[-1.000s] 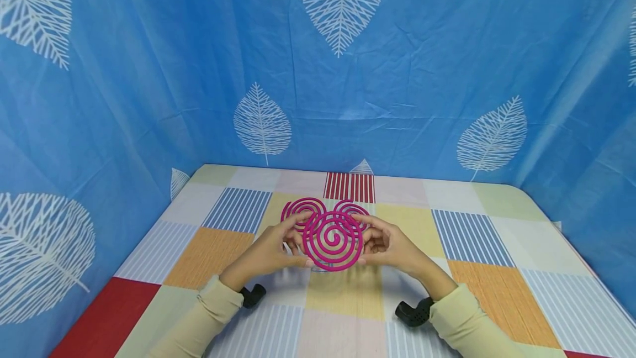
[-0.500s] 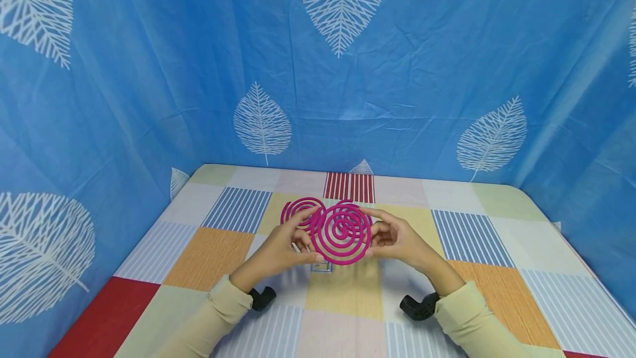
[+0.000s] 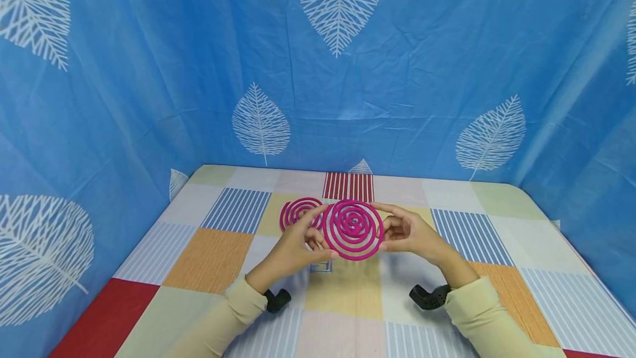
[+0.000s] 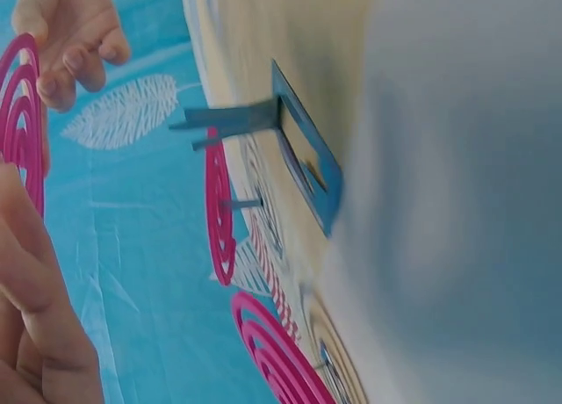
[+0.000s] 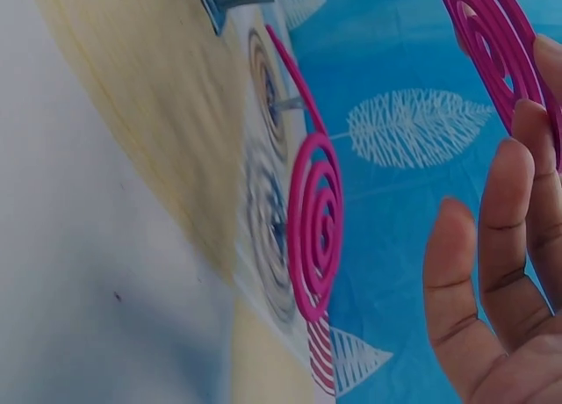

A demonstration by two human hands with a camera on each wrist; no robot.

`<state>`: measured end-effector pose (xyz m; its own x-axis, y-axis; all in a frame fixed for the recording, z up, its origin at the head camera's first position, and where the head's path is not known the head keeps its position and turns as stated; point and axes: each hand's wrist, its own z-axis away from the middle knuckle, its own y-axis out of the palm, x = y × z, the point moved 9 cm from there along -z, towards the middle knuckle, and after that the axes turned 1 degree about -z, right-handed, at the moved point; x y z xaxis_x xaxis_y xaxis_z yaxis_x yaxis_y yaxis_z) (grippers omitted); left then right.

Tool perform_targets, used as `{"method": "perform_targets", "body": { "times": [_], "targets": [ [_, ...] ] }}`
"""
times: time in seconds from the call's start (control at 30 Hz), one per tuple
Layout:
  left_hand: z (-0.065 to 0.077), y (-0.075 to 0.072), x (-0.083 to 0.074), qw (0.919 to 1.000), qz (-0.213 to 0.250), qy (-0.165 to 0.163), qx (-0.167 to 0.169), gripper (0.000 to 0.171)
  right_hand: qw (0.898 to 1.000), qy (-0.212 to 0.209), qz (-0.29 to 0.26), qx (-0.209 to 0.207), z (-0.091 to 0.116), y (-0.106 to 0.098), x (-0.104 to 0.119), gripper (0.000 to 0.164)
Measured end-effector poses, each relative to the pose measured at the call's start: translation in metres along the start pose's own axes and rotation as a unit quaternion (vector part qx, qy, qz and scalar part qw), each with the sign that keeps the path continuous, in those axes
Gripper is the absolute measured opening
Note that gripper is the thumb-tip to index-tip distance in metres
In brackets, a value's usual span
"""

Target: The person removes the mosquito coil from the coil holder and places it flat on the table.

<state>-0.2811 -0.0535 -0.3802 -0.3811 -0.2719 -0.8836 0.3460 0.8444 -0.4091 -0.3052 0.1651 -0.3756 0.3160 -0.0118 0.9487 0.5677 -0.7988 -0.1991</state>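
Both hands hold a magenta mosquito coil (image 3: 354,258) by opposite edges, raised over the table in the head view. My left hand (image 3: 297,243) grips its left rim with thumb and index finger. On the right rim, the thumb and index finger of my right hand (image 3: 411,235) do the same, other fingers curled. A second coil (image 4: 272,351) sits on a small support at the back left. The third coil (image 5: 314,224) is likewise propped off the table and lies behind the held one in the head view. Below the hands stands a bare metal stand (image 4: 233,119) with upright prongs and a square base.
A patchwork-patterned cloth (image 3: 343,330) covers the table. Blue curtains (image 3: 397,87) with white leaf prints rise behind and at both sides. Black wrist devices (image 3: 429,296) show under the sleeves.
Both hands have moved right and slightly away with the held coil. It now overlaps the back right coil in the head view, and the metal stand's base has come into sight.
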Motion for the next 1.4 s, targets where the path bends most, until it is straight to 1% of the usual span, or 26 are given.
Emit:
{"method": "perform_targets", "body": {
  "times": [0.27,0.5,0.87,1.03,1.27,1.4],
  "targets": [
    [-0.009,0.010,-0.006,0.9996,0.014,-0.018,-0.017,0.098,1.000,-0.003,0.003,0.000,0.006,-0.016,0.003,0.075],
    [-0.017,0.019,-0.011,0.9997,0.004,-0.010,-0.024,0.096,1.000,0.002,0.009,0.000,0.012,-0.029,0.002,0.074],
    [-0.028,0.033,-0.016,0.9991,0.016,-0.023,-0.031,0.097,1.000,0.012,0.014,0.010,0.021,-0.044,0.002,0.075],
    [-0.034,0.040,-0.019,0.9991,0.012,-0.014,-0.039,0.095,0.999,0.019,0.026,-0.003,0.024,-0.052,0.000,0.075],
    [-0.042,0.050,-0.018,0.9982,0.021,-0.031,-0.046,0.096,1.000,0.017,0.024,-0.009,0.030,-0.062,0.000,0.074],
    [-0.045,0.056,-0.017,0.9979,0.034,-0.032,-0.045,0.096,1.000,0.017,0.024,-0.008,0.033,-0.066,-0.001,0.074]
  ]
}}
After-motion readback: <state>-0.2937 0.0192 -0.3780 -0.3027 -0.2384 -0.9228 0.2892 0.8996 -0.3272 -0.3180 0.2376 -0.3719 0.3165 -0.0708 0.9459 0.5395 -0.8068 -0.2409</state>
